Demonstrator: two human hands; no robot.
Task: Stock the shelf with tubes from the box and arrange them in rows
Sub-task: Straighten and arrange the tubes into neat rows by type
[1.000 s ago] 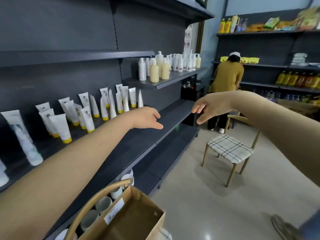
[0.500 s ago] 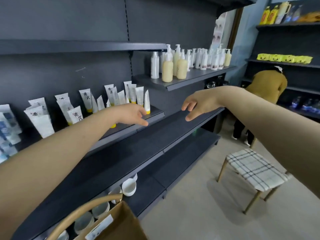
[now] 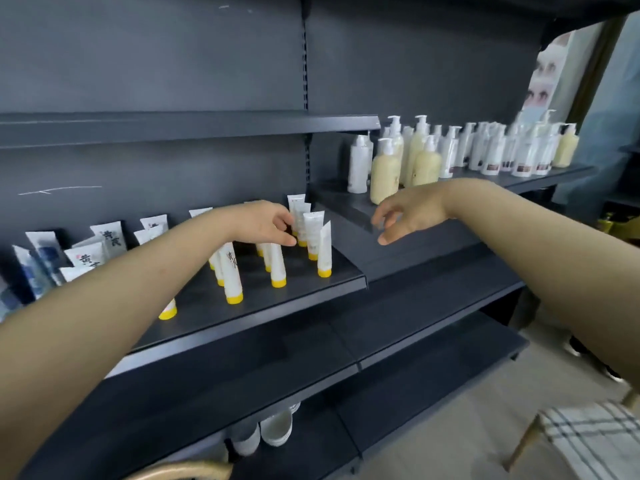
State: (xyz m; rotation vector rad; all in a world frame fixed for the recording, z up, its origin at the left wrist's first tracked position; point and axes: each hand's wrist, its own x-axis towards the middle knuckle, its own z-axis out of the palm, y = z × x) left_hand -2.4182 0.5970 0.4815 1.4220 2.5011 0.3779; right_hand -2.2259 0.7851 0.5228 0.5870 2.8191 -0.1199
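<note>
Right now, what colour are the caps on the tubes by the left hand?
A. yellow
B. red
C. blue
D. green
A: the tubes by the left hand stand on yellow caps.

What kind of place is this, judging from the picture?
Probably a small shop: dark metal display shelving holds rows of white tubes with yellow caps, and white and cream pump bottles stand on the next shelf.
</note>
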